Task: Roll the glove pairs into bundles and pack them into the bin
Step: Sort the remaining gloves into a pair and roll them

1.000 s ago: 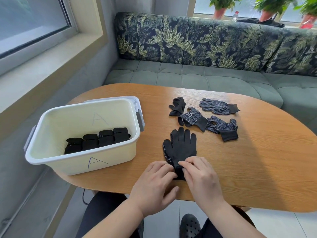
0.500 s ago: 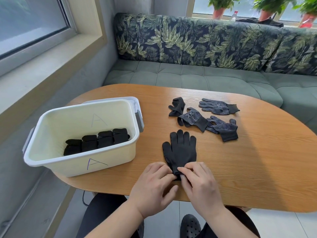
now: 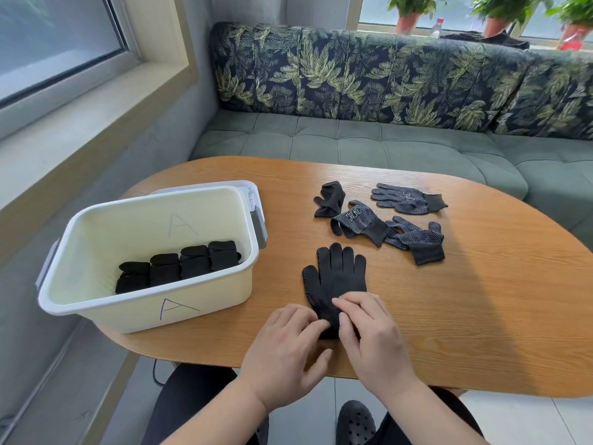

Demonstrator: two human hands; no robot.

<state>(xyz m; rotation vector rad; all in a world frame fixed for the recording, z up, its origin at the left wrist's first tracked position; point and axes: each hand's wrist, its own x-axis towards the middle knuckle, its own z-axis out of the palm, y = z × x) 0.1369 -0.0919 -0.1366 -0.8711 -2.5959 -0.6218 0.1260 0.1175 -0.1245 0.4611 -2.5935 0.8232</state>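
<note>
Both hands are on the cuff end of the black knit glove pair. The left hand has its fingertips curled onto the cuff's left corner, and the right hand is pinching the cuff from the other side with bent fingers. So both are gripping fabric, neither is loose. I can't see the cuff edge itself since the knuckles cover it, so I can't say how much roll is in there.

The pair lies flat, fingers pointing away from the grip. A dotted edge peeks out along its left side, which I read as two gloves stacked palm to palm. Makes sense: start at the cuff and the fingers get tucked inside the roll.

Beyond the pair's fingertips and off to the right is a loose scatter of four more dark dotted gloves, some overlapping, well apart from my hands. I'd guess that's two more pairs to go.

Left of the grip sits the cream plastic bin marked "A", close enough to drop a bundle in without stretching. A row of black rolled bundles lines its floor side by side, with room in front. Everything rests on the oval wooden table.
</note>
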